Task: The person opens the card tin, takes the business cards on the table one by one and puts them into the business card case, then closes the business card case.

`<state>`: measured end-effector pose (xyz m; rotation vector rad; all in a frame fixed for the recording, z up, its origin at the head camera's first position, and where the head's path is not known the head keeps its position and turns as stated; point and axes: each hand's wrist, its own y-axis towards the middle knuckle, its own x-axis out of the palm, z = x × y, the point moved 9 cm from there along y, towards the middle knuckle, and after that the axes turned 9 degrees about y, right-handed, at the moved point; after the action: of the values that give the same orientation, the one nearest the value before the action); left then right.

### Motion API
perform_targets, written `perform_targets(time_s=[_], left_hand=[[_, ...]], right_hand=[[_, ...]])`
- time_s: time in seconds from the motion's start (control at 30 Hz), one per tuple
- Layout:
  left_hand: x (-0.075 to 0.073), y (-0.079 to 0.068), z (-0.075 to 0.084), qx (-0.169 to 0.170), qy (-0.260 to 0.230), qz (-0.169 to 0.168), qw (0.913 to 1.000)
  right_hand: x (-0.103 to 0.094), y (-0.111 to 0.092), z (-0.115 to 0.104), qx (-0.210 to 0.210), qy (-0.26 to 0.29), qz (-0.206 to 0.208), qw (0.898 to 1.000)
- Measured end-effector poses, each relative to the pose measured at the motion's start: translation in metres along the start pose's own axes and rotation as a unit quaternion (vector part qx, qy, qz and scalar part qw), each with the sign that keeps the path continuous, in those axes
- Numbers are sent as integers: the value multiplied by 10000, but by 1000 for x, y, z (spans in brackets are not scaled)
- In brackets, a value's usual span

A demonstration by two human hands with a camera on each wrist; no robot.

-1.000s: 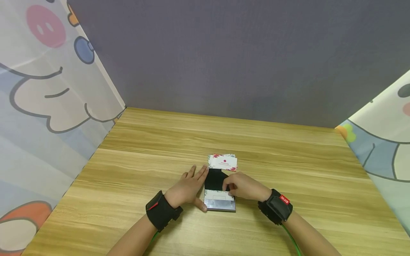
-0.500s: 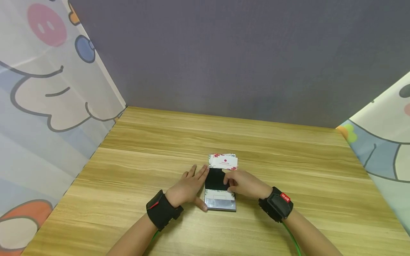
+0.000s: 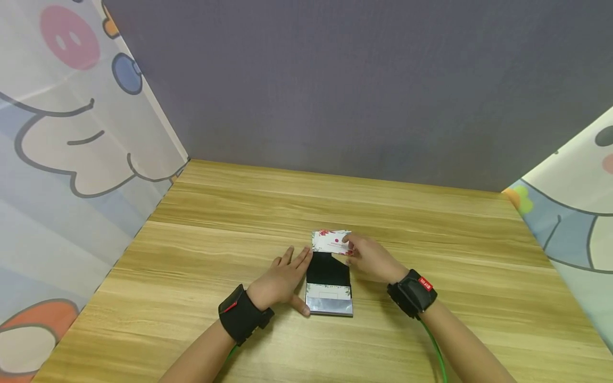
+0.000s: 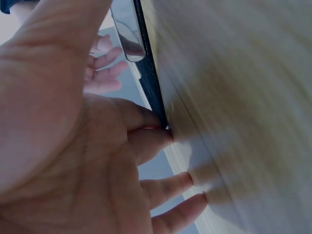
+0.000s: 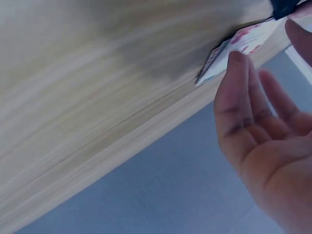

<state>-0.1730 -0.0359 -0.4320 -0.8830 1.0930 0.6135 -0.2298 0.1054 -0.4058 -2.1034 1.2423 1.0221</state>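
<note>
A black card case [image 3: 326, 270] lies unfolded on the wooden table, its shiny silver front strip [image 3: 329, 306] nearest me. Tucked behind that strip is a white card [image 3: 328, 291] with a floral edge. Just beyond the case lies a small stack of white business cards [image 3: 328, 242] with red flowers. My left hand [image 3: 278, 283] rests along the case's left side, fingers straight and thumb at the near corner. At the stack's right end is my right hand [image 3: 375, 259], its fingers slightly bent over the cards [image 5: 253, 40]. Whether they pinch a card is unclear.
The wood-grain table [image 3: 230, 207] runs back to a grey panel [image 3: 335, 96]. Cartoon-printed curtains [image 3: 72, 122] flank it on the left and right. Both wrists wear black straps with a green cable [image 3: 436, 348].
My right hand has moved away from the case, up to the right end of the card stack. The black flap it covered is now in sight. My left hand has stayed put.
</note>
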Motion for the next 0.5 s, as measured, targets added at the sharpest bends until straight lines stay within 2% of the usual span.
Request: perform_targets(time_s=[0.27,0.5], left_hand=[[-1,-2,1,1,-6,20,10000],[0,-2,0,4,-20,28,10000]], right_hand=[[-6,8,11,316,-123,243,9991],[-5,10,16,406,-266,288,9984]])
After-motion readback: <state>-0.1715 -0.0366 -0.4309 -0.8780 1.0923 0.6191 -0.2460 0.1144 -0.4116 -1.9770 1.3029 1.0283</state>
